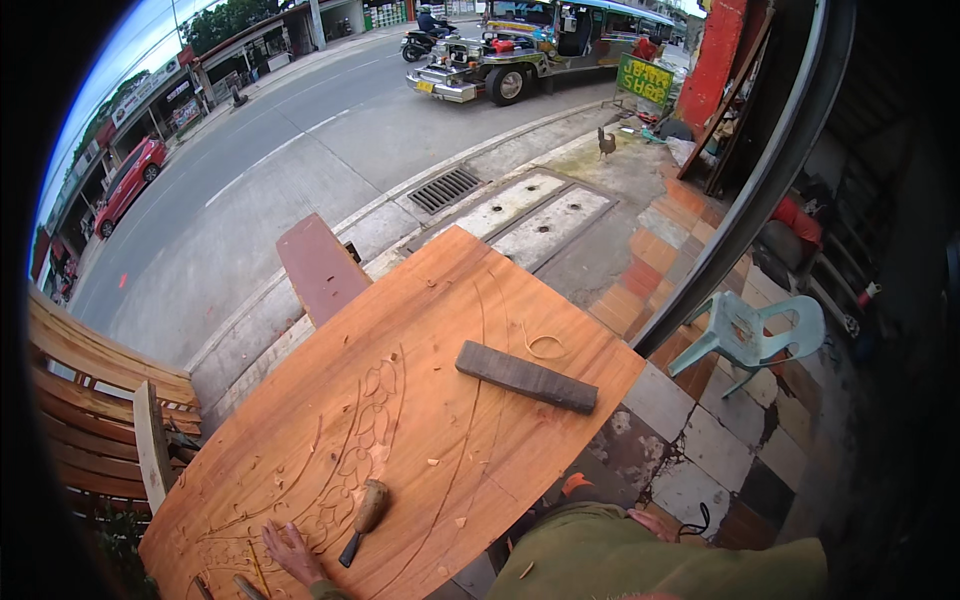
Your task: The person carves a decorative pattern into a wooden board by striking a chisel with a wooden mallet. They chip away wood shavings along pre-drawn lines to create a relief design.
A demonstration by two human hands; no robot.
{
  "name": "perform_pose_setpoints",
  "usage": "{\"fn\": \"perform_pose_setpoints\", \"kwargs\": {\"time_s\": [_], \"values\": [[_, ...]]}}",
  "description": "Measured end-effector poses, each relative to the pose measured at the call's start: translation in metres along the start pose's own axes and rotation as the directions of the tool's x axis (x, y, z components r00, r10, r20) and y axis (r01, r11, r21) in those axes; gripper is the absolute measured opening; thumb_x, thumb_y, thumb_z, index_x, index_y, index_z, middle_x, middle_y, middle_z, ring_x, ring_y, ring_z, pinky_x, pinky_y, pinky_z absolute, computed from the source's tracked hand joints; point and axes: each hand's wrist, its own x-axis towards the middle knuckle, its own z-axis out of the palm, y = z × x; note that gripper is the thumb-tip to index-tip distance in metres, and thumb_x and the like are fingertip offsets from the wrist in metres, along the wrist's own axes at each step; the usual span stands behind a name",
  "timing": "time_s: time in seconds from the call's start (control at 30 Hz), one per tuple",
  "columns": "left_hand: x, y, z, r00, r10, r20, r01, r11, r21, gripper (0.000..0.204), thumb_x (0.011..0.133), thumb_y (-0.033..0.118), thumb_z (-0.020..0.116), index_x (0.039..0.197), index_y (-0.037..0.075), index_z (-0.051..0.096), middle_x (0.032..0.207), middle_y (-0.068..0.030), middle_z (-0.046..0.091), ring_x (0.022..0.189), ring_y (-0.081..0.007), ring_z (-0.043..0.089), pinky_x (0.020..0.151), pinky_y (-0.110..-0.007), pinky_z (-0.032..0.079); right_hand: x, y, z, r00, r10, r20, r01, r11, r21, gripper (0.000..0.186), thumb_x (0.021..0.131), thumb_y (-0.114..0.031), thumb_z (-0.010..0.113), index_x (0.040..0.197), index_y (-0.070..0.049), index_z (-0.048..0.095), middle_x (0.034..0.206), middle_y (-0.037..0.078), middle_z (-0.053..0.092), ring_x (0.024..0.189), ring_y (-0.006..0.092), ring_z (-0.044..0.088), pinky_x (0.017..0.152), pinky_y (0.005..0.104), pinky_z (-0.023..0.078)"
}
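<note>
My left hand [292, 552] rests on the large orange wooden board [532, 457], fingers spread over its carved pattern of curves and leaf shapes. A thin yellow pencil [258, 570] lies beside it, with more tool handles [245, 588] at the bottom edge. To its right is a wooden mallet-like tool [372, 506] with a dark-bladed chisel [350, 548] at its lower end. A long dark block [525, 377] lies higher up, among shavings. My right hand [652, 522] is low at the right beside my body, mostly hidden by olive cloth.
Slatted wood [100, 350] stands left, a brown panel [318, 268] behind the board. A pale green plastic chair [745, 330] stands right on tiles, near a steel post [715, 240]. Beyond are a chicken [606, 142], a street with a jeepney [540, 60], a motorbike rider and a red car [130, 185].
</note>
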Motion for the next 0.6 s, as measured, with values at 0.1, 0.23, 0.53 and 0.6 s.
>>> {"fn": "perform_pose_setpoints", "kwargs": {"time_s": [0.1, 0.23, 0.53, 0.6], "values": [[-0.001, 0.000, 0.000, 1.000, -0.001, -0.001, 0.001, 1.000, 0.003, 0.064, 0.113, 0.044, 0.058, 0.158, -0.001, 0.055, 0.170, -0.0264, 0.044, 0.157, -0.0420, 0.040, 0.132, -0.055, 0.021, 0.002, -0.003, 0.001, 1.000, 0.011, -0.008, -0.011, 1.000, -0.005, 0.073, 0.119, -0.050, 0.029, 0.153, 0.007, 0.060, 0.152, 0.026, 0.063, 0.145, 0.0385, 0.058, 0.126, 0.0468, 0.038], [0.004, -0.002, 0.004, 0.999, 0.029, 0.017, -0.030, 0.999, 0.024, 0.066, 0.113, 0.046, 0.057, 0.158, -0.002, 0.056, 0.168, -0.0262, 0.047, 0.157, -0.0404, 0.041, 0.131, -0.053, 0.021, -0.001, -0.010, 0.002, 0.999, 0.026, -0.037, -0.026, 1.000, -0.010, 0.073, 0.119, -0.050, 0.029, 0.153, 0.007, 0.060, 0.152, 0.026, 0.063, 0.144, 0.0386, 0.059, 0.125, 0.0467, 0.039], [0.008, -0.023, 0.010, 0.999, 0.038, 0.004, -0.038, 0.999, 0.030, 0.066, 0.113, 0.048, 0.057, 0.158, -0.001, 0.056, 0.169, -0.0259, 0.046, 0.158, -0.0400, 0.040, 0.132, -0.055, 0.021, 0.009, -0.036, -0.003, 0.993, -0.002, -0.114, 0.002, 1.000, 0.001, 0.072, 0.119, -0.050, 0.031, 0.152, 0.007, 0.061, 0.150, 0.026, 0.064, 0.142, 0.0388, 0.061, 0.124, 0.0466, 0.041], [0.000, -0.019, 0.007, 1.000, 0.018, 0.007, -0.018, 0.998, 0.056, 0.064, 0.113, 0.045, 0.058, 0.158, -0.001, 0.056, 0.170, -0.0253, 0.045, 0.158, -0.0396, 0.040, 0.133, -0.055, 0.020, 0.021, -0.063, -0.006, 0.988, 0.035, -0.147, -0.035, 0.999, 0.001, 0.072, 0.119, -0.050, 0.033, 0.151, 0.007, 0.062, 0.149, 0.026, 0.065, 0.140, 0.0386, 0.063, 0.123, 0.0467, 0.043]]}}
